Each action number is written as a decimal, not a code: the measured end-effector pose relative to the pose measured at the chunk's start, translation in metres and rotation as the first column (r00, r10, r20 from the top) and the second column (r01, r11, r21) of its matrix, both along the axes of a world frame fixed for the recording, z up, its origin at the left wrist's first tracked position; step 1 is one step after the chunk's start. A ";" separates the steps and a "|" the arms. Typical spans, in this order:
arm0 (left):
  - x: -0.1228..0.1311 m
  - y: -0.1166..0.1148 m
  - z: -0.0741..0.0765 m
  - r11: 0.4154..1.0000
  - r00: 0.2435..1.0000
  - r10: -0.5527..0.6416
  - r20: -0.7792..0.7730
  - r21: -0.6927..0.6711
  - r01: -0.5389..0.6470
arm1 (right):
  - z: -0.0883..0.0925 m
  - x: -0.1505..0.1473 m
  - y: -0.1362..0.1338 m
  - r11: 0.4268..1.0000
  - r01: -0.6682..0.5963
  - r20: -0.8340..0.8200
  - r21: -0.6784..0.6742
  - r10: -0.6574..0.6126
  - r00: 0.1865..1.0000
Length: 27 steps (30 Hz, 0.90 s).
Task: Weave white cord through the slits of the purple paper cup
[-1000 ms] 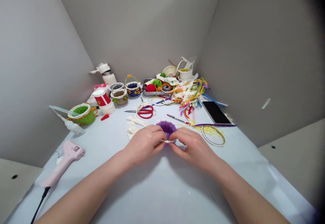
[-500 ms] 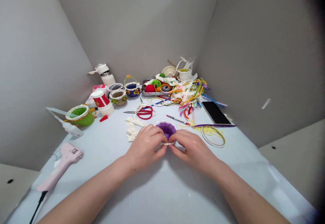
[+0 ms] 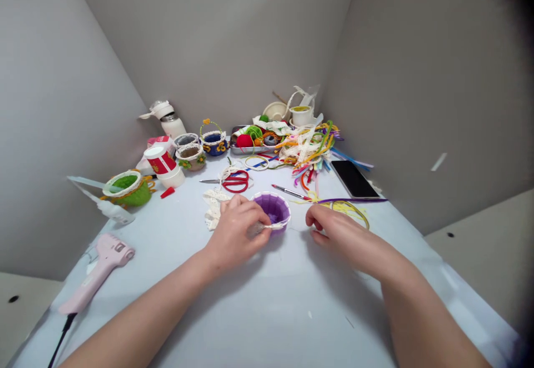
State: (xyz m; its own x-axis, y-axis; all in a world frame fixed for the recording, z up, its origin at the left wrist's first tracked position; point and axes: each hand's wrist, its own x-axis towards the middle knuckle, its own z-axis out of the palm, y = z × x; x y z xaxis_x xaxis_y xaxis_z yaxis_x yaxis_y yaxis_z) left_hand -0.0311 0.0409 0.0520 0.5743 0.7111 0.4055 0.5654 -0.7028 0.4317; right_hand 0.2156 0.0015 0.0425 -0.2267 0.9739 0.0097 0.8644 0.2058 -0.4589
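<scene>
While the left hand [image 3: 236, 234] closes on the near left side of the purple cup [image 3: 273, 208], its fingertips pinch a bit of white lace trim [image 3: 271, 225] against the cup's near rim. Cup stands upright on the pale table [image 3: 267, 301], mouth up, near the table's middle, just ahead of the left hand. Right hand [image 3: 334, 230] rests on the table to the right of the cup, apart from it, fingers loosely curled under, nothing seen in them. Loose lace strip [image 3: 212, 208] lies just left of the cup, partly under the left hand's fingers. Red-handled scissors [image 3: 235, 181] sit beyond the cup, blades pointing left. Red-tipped brush [image 3: 291, 192] lies beyond and right of the cup. Yellow ring [image 3: 352, 212] and purple pipe cleaner [image 3: 354, 200] lie just past the right hand; black phone [image 3: 352, 179] sits further back. Pink glue gun [image 3: 98, 270] lies at the left edge, well apart. Green basket [image 3: 125, 187] stands on the far left, and a pipe cleaner heap [image 3: 311, 148] lies at the far end.
</scene>
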 end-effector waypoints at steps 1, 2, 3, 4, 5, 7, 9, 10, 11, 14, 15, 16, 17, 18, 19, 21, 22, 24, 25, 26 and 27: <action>-0.001 -0.002 -0.002 0.999 1.000 -0.006 0.001 0.033 0.006 | 0.001 0.002 -0.002 0.999 -0.046 -0.003 0.004 0.046 0.999; -0.001 -0.005 -0.005 0.998 1.000 -0.010 0.006 0.068 0.009 | 0.003 0.004 -0.004 0.996 -0.086 -0.014 0.009 0.086 0.996; -0.002 -0.007 -0.008 0.995 1.000 -0.010 0.015 0.100 0.008 | 0.006 0.005 -0.005 0.993 -0.118 -0.032 0.017 0.119 0.992; -0.003 -0.008 -0.011 0.992 1.000 -0.010 0.025 0.128 0.007 | 0.009 0.005 -0.006 0.989 -0.144 -0.056 0.027 0.145 0.988; -0.003 -0.009 -0.013 0.989 0.999 -0.007 0.034 0.147 0.002 | 0.013 0.004 -0.007 0.986 -0.164 -0.084 0.041 0.167 0.982; -0.004 -0.010 -0.016 0.986 0.999 -0.001 0.045 0.165 -0.007 | 0.021 0.000 -0.007 0.978 -0.188 -0.143 0.085 0.199 0.970; -0.004 -0.009 -0.018 0.985 0.999 0.005 0.048 0.171 -0.013 | 0.027 -0.006 -0.005 0.973 -0.183 -0.181 0.141 0.207 0.962; -0.004 -0.009 -0.018 0.984 0.999 0.005 0.051 0.175 -0.014 | 0.029 -0.010 -0.004 0.970 -0.176 -0.186 0.168 0.207 0.960; -0.004 -0.008 -0.018 0.984 0.998 0.004 0.055 0.179 -0.013 | 0.031 -0.014 -0.002 0.967 -0.170 -0.182 0.192 0.205 0.962; -0.004 -0.007 -0.018 0.983 0.998 0.000 0.068 0.184 -0.013 | 0.036 -0.024 0.001 0.952 -0.178 -0.126 0.248 0.214 0.969; -0.004 -0.007 -0.019 0.983 0.998 0.000 0.071 0.181 -0.013 | 0.037 -0.027 0.003 0.945 -0.192 -0.104 0.264 0.225 0.969; -0.005 -0.007 -0.019 0.984 0.997 -0.001 0.074 0.177 -0.012 | 0.038 -0.029 0.004 0.938 -0.206 -0.085 0.279 0.237 0.968; -0.005 -0.008 -0.019 0.985 0.997 -0.004 0.080 0.172 -0.010 | 0.039 -0.032 0.005 0.932 -0.215 -0.071 0.292 0.245 0.967; -0.005 -0.008 -0.020 0.985 0.996 -0.008 0.090 0.170 -0.008 | 0.039 -0.034 0.007 0.927 -0.218 -0.061 0.304 0.247 0.967; -0.005 -0.008 -0.020 0.986 0.995 -0.013 0.100 0.169 -0.004 | 0.039 -0.035 0.008 0.925 -0.215 -0.050 0.312 0.243 0.969; -0.005 -0.008 -0.021 0.985 0.992 -0.021 0.122 0.173 -0.001 | 0.038 -0.039 0.011 0.924 -0.212 -0.022 0.320 0.231 0.973; -0.005 -0.007 -0.021 0.984 0.991 -0.024 0.131 0.177 0.000 | 0.037 -0.040 0.012 0.921 -0.220 -0.005 0.322 0.234 0.972; -0.006 -0.007 -0.021 0.983 0.990 -0.027 0.140 0.182 0.001 | 0.035 -0.043 0.014 0.907 -0.251 0.026 0.338 0.258 0.966; -0.005 -0.007 -0.021 0.983 0.990 -0.028 0.141 0.182 0.002 | 0.034 -0.044 0.014 0.898 -0.263 0.038 0.353 0.267 0.963; -0.005 -0.007 -0.021 0.983 0.990 -0.028 0.139 0.181 0.003 | 0.033 -0.044 0.015 0.888 -0.273 0.047 0.369 0.275 0.960; -0.005 -0.006 -0.021 0.984 0.990 -0.026 0.137 0.181 0.001 | 0.032 -0.045 0.015 0.878 -0.282 0.057 0.387 0.283 0.958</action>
State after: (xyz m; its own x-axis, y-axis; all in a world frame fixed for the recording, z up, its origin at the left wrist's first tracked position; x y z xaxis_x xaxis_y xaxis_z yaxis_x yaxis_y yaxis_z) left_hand -0.0364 0.0345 0.0308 0.5131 0.6117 0.6021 0.4988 -0.7834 0.3707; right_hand 0.1708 0.0164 0.0747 -0.4912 0.7872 0.3728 0.7423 0.6023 -0.2937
